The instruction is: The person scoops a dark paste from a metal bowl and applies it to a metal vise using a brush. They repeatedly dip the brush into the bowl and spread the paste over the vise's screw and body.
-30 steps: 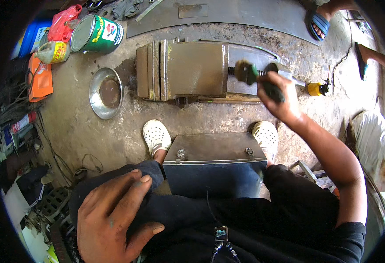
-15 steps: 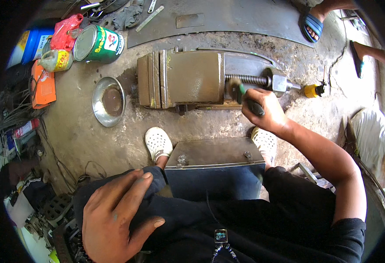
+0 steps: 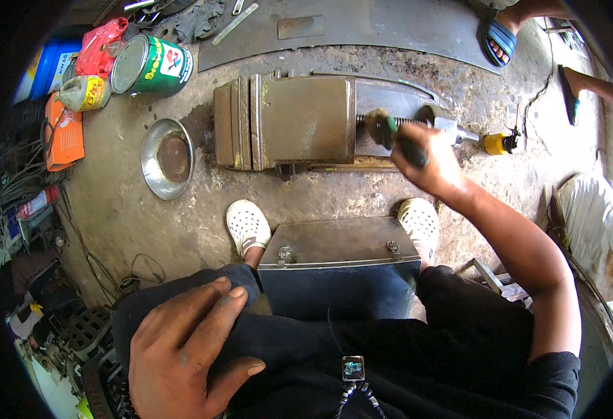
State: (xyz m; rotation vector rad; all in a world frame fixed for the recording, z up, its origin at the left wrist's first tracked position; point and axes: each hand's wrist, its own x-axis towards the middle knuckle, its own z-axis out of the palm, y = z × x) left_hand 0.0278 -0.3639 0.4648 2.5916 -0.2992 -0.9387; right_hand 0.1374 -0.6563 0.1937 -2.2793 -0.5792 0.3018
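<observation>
A large, grimy metal vise (image 3: 303, 120) lies on the concrete floor in front of me, its threaded screw (image 3: 360, 120) running to the right. My right hand (image 3: 438, 159) is closed round the dark handle of a paintbrush (image 3: 378, 124) with a bit of green near its head. The bristles are at the screw, just right of the vise's wide block; whether they touch it I cannot tell. Over my left thigh, my left hand (image 3: 188, 349) has its fingers stretched out and holds nothing. Left of the vise, a shallow metal bowl (image 3: 149, 164) contains brown liquid.
A lidded metal box (image 3: 338, 241) stands between my white clogs. At the left are a green can (image 3: 156, 66), a plastic jug (image 3: 83, 93) and an orange box (image 3: 64, 136). A yellow container (image 3: 495, 144) sits right of the vise. Another person's sandalled feet (image 3: 500, 43) are at upper right.
My right hand and the paintbrush have shifted slightly, with the bristles now higher over the screw. The left hand stays in place; the whole view has moved a little.
</observation>
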